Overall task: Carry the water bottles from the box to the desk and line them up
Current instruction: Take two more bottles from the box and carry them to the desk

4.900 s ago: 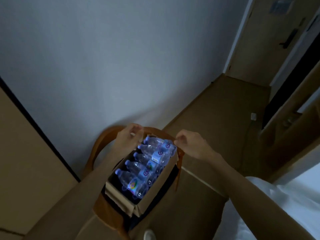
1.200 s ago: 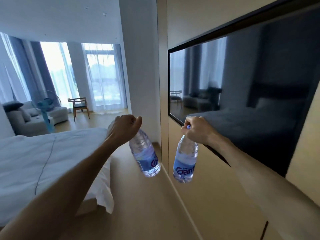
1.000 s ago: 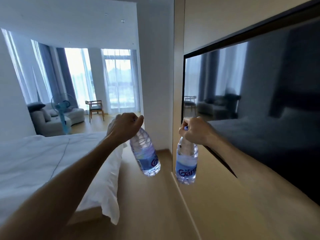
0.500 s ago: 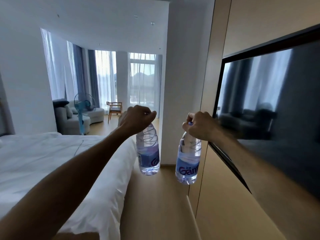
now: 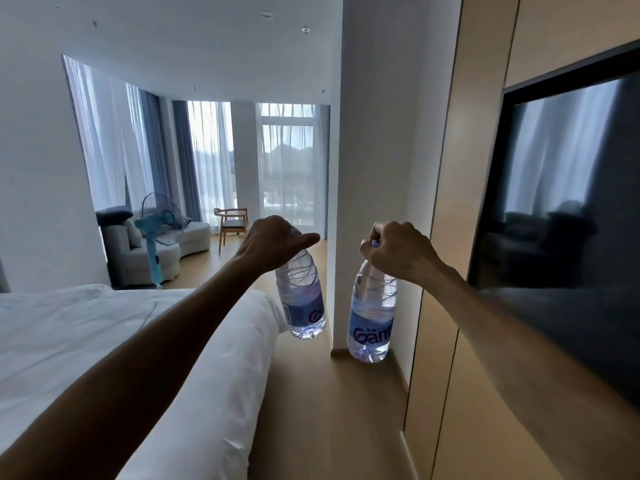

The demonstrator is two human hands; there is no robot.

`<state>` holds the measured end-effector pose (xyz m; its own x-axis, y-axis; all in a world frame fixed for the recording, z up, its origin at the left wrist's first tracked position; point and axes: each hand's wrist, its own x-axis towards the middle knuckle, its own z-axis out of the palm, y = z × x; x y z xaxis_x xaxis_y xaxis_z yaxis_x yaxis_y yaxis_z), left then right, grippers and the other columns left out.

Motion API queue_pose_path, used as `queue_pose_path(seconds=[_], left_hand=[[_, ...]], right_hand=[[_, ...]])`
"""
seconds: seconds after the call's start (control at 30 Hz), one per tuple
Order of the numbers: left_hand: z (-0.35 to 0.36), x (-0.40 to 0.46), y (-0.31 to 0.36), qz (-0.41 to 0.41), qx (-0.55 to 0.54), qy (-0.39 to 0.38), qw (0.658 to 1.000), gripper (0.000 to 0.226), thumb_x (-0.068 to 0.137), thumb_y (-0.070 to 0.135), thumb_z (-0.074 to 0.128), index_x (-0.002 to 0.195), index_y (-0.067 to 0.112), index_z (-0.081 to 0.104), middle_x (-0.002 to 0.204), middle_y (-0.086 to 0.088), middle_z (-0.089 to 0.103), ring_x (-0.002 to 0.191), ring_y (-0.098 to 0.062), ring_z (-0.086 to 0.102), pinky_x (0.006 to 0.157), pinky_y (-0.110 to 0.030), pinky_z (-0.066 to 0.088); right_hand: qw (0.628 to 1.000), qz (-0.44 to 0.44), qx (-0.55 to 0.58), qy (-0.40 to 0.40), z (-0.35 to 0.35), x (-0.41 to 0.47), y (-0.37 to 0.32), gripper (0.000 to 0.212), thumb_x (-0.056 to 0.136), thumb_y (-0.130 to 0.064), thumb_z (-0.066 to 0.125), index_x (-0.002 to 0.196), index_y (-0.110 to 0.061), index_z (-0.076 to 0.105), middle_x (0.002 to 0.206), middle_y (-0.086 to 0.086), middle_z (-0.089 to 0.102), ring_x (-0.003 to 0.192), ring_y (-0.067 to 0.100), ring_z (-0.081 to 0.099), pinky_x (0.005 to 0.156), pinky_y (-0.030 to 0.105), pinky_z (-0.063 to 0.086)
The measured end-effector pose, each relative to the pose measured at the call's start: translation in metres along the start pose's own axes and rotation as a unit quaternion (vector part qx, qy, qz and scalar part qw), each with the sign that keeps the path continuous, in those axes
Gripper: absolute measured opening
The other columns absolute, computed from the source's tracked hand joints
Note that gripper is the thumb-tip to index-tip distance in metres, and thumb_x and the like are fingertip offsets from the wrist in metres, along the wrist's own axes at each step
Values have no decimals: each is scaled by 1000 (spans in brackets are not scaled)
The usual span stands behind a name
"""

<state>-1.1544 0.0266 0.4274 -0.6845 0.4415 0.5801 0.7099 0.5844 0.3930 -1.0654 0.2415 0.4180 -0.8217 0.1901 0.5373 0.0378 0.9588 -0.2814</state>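
My left hand (image 5: 273, 242) is closed around the neck of a clear water bottle (image 5: 302, 303) with a blue label, which hangs below it, slightly tilted. My right hand (image 5: 398, 252) grips the cap end of a second water bottle (image 5: 372, 323), which hangs upright with its blue label facing me. Both bottles are held out in front of me at chest height, a hand's width apart, above the wooden floor. The box and the desk are out of view.
A bed with white bedding (image 5: 104, 341) fills the left. A wood-panelled wall with a dark television screen (image 5: 561, 237) runs along the right, and a white pillar (image 5: 374, 133) stands ahead. A floor strip (image 5: 322, 410) leads to a sofa (image 5: 152, 247), a blue fan (image 5: 156, 233) and a wooden chair (image 5: 232, 223).
Since the box on the chair, each hand has taken a bottle. Over the last second the view has swung left along the television wall, and the lounge area has come closer.
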Motion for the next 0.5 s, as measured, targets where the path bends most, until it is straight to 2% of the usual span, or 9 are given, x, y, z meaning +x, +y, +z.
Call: queue_pose_path(seconds=[0.07, 0.2, 0.27, 0.37, 0.5], left_hand=[[16, 31, -16, -4, 13, 2, 1000, 33, 88, 32, 66, 60, 14, 70, 40, 17, 42, 40, -3, 42, 45, -16, 31], [54, 95, -52, -16, 8, -6, 1000, 41, 85, 26, 63, 46, 17, 52, 42, 9, 44, 41, -7, 40, 45, -17, 31], [71, 129, -69, -29, 6, -10, 1000, 39, 84, 25, 62, 48, 15, 54, 42, 8, 45, 42, -8, 41, 46, -18, 32], [93, 180, -91, -31, 6, -14, 999, 32, 85, 22, 63, 60, 2, 63, 51, -5, 53, 48, -15, 45, 52, -24, 37], [119, 240, -119, -11, 11, 17, 1000, 18, 85, 19, 66, 71, 8, 66, 58, 1, 59, 50, -7, 52, 52, -22, 43]], right_hand=[[1000, -4, 3, -6, 20, 32, 14, 19, 87, -36, 56, 86, -18, 60, 78, -1, 64, 75, 22, 62, 73, 32, 52], [1000, -17, 10, -6, 60, 101, 47, 19, 87, -37, 56, 87, -18, 60, 84, 2, 66, 78, 24, 63, 76, 35, 53], [999, -30, 11, -10, 79, 139, 63, 19, 87, -36, 56, 85, -18, 60, 82, 2, 66, 77, 24, 63, 74, 34, 52], [999, -42, 13, -16, 102, 198, 85, 18, 86, -36, 56, 82, -19, 58, 78, 0, 63, 73, 21, 61, 70, 31, 48], [998, -58, 19, -3, 133, 272, 110, 15, 85, -35, 55, 79, -22, 56, 69, -8, 57, 65, 16, 55, 61, 26, 37]])
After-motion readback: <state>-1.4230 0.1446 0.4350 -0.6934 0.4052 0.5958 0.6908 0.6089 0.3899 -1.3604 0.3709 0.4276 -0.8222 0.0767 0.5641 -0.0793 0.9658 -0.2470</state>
